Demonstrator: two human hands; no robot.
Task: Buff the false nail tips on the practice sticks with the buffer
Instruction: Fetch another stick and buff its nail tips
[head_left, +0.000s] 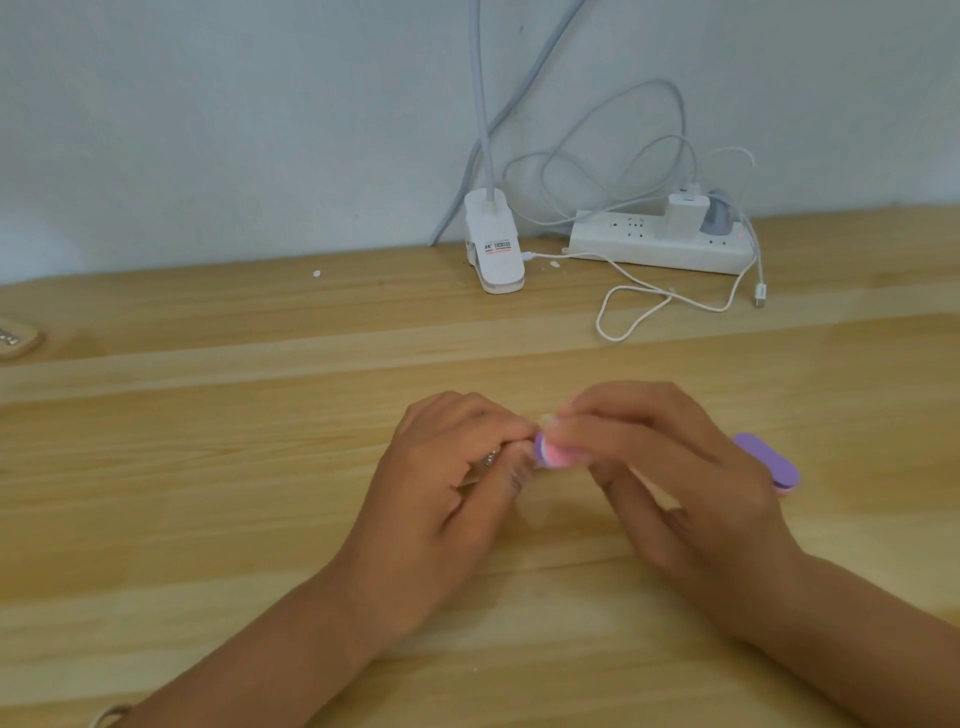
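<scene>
Pine-looking wood surface (218, 519) nearest the camera, with both forearms coming in over it and meeting at the pink buffer (551, 453), so that's my reference point.

Right hand (670, 467) has its fingers (587, 415) pinched around the pink buffer from the right. They cover most of it, and only the rounded left end pokes out. Left hand (452, 467) sits directly left of the pink buffer, fingers curled round what I take to be the practice stick (488, 459). Only a small shiny bit of it shows between them.

The nail tip (546, 417) is just a pale blur at the top edge of the pink buffer, touching it as far as I can tell, between the two sets of fingertips.

So the work sits at the buffer's left end, and its long axis seems to run roughly left-right. My guess is the stroke goes along that line, right hand moving and left hand just bracing.

A purple buffer (768, 463) lies to the right, past the right hand. Well beyond the pink buffer, by the wall, there's a clip lamp (493, 249). Further right is a power strip (660, 247) with a loose white cable (639, 306) in front.
</scene>
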